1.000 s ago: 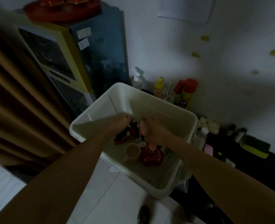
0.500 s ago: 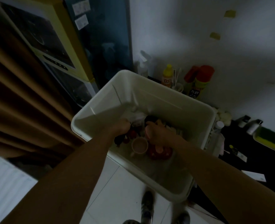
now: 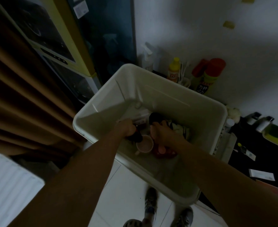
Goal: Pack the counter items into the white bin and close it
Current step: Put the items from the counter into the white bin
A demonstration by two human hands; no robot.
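While both your arms reach down into the white bin (image 3: 159,89), your left hand (image 3: 126,129) has its fingers curled tight around a dark, red-and-black object (image 3: 135,136) low against the bin's left side. Your right hand (image 3: 162,135) is deeper toward the middle, fingers bent downward over the contents; whether they pinch anything cannot be told in the dim light. Between the two hands sits a pale cup (image 3: 144,145), open side up, and just beside it under your right wrist lies a red item (image 3: 163,154). A black thing (image 3: 155,117) and some crumpled pale stuff (image 3: 180,128) lie farther back. No lid covers the bin. Behind it, against the wall, stand a yellow-capped bottle (image 3: 173,68) and a red-capped can (image 3: 208,74).
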